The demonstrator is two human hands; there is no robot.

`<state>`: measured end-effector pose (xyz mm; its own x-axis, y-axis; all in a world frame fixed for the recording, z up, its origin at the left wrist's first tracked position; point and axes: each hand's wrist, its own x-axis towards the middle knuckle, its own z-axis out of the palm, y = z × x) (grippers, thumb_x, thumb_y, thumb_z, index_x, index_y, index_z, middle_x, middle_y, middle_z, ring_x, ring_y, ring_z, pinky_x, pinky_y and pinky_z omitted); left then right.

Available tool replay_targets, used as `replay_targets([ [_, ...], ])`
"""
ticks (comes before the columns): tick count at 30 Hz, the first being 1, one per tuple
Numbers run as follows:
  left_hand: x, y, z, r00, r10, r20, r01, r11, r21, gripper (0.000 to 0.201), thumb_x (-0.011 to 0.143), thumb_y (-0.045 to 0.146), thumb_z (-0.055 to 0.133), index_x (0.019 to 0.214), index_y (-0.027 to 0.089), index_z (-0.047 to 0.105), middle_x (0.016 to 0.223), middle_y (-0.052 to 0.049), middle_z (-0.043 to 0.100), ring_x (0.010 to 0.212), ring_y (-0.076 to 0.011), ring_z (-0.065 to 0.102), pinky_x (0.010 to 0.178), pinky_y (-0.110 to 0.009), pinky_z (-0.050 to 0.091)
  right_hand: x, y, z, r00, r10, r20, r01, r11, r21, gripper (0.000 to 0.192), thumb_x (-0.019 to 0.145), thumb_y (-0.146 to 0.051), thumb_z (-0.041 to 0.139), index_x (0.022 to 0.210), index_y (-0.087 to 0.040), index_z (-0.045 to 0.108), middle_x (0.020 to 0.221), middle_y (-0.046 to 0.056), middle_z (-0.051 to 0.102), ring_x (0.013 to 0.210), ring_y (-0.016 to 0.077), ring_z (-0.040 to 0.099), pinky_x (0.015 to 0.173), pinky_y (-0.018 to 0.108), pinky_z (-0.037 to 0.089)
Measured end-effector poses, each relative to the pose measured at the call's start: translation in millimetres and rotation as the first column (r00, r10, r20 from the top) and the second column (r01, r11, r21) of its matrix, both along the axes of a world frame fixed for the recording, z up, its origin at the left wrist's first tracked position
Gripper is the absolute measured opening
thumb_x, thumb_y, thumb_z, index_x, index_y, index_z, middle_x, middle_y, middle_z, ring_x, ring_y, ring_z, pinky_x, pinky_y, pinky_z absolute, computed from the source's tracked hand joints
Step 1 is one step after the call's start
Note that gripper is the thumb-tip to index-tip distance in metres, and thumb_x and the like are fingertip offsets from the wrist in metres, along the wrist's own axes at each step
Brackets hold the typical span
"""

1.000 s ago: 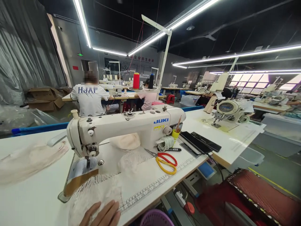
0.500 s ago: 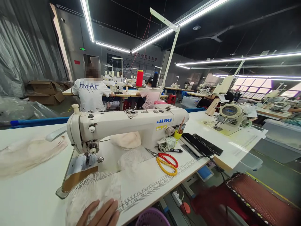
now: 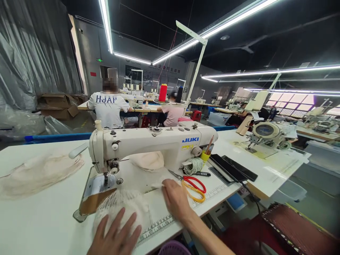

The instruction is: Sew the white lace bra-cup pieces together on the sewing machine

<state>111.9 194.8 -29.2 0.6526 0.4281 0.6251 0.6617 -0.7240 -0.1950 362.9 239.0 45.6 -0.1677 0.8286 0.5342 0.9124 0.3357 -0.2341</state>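
A: Left hand (image 3: 115, 235) is flat on the mesh (image 3: 124, 210), fingers spread, pressing it to the table (image 3: 39, 219) at the near edge.

B: And the right hand (image 3: 175, 200)?

A: On the table right of the mesh, fingers together over a white piece of fabric (image 3: 156, 184); I cannot tell whether it pinches it. Scissors (image 3: 192, 184) lie just right of that hand.

B: Where does the mesh sit?

A: Near the presser foot of the sewing machine (image 3: 148, 145), at its left end. More pale fabric (image 3: 39, 173) lies far left, and a person in a white shirt (image 3: 108, 109) sits beyond.
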Motion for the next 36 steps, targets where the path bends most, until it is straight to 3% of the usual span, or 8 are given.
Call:
replay_targets([
  [3, 36.9, 11.9, 28.1, 0.989, -0.146, 0.012, 0.142, 0.933, -0.331, 0.052, 0.085, 0.054, 0.048, 0.131, 0.030, 0.046, 0.135, -0.008, 0.051, 0.125, -0.0402, 0.038, 0.102, -0.063, 0.015, 32.2, -7.2, 36.4, 0.991, -0.070, -0.115, 0.076, 0.996, 0.049, 0.022, 0.091, -0.023, 0.034, 0.072, -0.019, 0.043, 0.052, -0.003, 0.045, 0.046, 0.0136, 0.044, 0.043, 0.023, 0.034],
  [6, 75.8, 22.2, 75.0, 0.952, -0.178, 0.249, 0.305, 0.622, -0.721, 0.042, 0.085, 0.038, 0.056, 0.123, 0.021, 0.055, 0.133, -0.015, 0.052, 0.126, -0.0447, 0.035, 0.098, -0.070, 0.016, 35.1, -15.9, 95.1, 0.978, -0.060, -0.201, 0.081, 0.992, 0.099, 0.025, 0.094, -0.032, 0.032, 0.073, -0.020, 0.041, 0.057, -0.004, 0.042, 0.048, 0.0122, 0.043, 0.044, 0.021, 0.034],
  [9, 84.1, 25.0, 106.9, 0.918, -0.119, 0.378, 0.374, 0.570, -0.731, 0.034, 0.087, 0.020, 0.048, 0.120, 0.021, 0.057, 0.133, -0.011, 0.052, 0.127, -0.0320, 0.038, 0.106, -0.057, 0.019, -2.9, -29.7, 137.0, 0.975, 0.058, -0.216, -0.019, 0.984, 0.179, 0.018, 0.091, -0.032, 0.042, 0.077, -0.020, 0.046, 0.056, -0.004, 0.044, 0.045, 0.0111, 0.041, 0.044, 0.021, 0.031],
  [16, -75.3, -4.3, 97.7, 0.661, 0.575, 0.482, 0.391, 0.284, -0.875, 0.042, 0.093, 0.031, 0.028, 0.115, 0.007, 0.055, 0.094, -0.015, 0.069, 0.085, -0.0215, 0.068, 0.075, -0.034, 0.054, -122.4, -47.4, 83.4, 0.805, 0.590, 0.056, -0.575, 0.800, -0.171, 0.016, 0.093, -0.023, 0.035, 0.092, -0.018, 0.050, 0.082, 0.008, 0.063, 0.072, 0.0190, 0.061, 0.058, 0.025, 0.043],
  [19, -138.8, -16.5, 101.9, 0.536, 0.763, 0.362, 0.084, 0.378, -0.922, 0.042, 0.087, 0.045, 0.040, 0.109, 0.015, 0.058, 0.095, -0.010, 0.068, 0.088, -0.0238, 0.065, 0.074, -0.034, 0.051, -132.5, -35.2, 55.9, 0.804, 0.589, -0.086, -0.593, 0.779, -0.204, 0.017, 0.094, -0.030, 0.040, 0.101, -0.018, 0.050, 0.092, 0.009, 0.064, 0.083, 0.0198, 0.062, 0.067, 0.028, 0.046],
  [22, -142.0, -13.3, 113.9, 0.644, 0.725, 0.246, -0.173, 0.451, -0.876, 0.039, 0.087, 0.047, 0.039, 0.110, 0.022, 0.057, 0.105, -0.007, 0.065, 0.093, -0.0246, 0.060, 0.072, -0.033, 0.048, -127.8, -12.5, 46.2, 0.880, 0.459, -0.121, -0.474, 0.849, -0.231, 0.014, 0.094, -0.024, 0.040, 0.096, -0.018, 0.053, 0.085, 0.006, 0.064, 0.074, 0.0173, 0.060, 0.062, 0.026, 0.044],
  [27, -77.7, 22.2, 117.9, 0.878, 0.476, 0.055, -0.231, 0.521, -0.821, 0.028, 0.084, 0.033, 0.043, 0.102, 0.020, 0.060, 0.096, -0.007, 0.061, 0.094, -0.0259, 0.054, 0.081, -0.038, 0.042, -129.1, 16.3, 38.0, 0.913, 0.408, -0.007, -0.384, 0.855, -0.349, 0.022, 0.086, -0.024, 0.057, 0.107, -0.018, 0.054, 0.103, 0.009, 0.059, 0.090, 0.0217, 0.057, 0.072, 0.032, 0.045],
  [36, -62.6, 37.1, 104.0, 0.872, 0.489, 0.031, -0.230, 0.463, -0.856, 0.000, 0.072, 0.020, 0.050, 0.072, 0.020, 0.050, 0.081, -0.003, 0.057, 0.084, -0.0244, 0.054, 0.076, -0.036, 0.040, -141.5, 24.2, 21.3, 0.839, 0.520, -0.159, -0.538, 0.748, -0.389, 0.023, 0.076, -0.028, 0.070, 0.086, -0.018, 0.052, 0.099, 0.006, 0.059, 0.096, 0.0226, 0.052, 0.078, 0.036, 0.038],
])
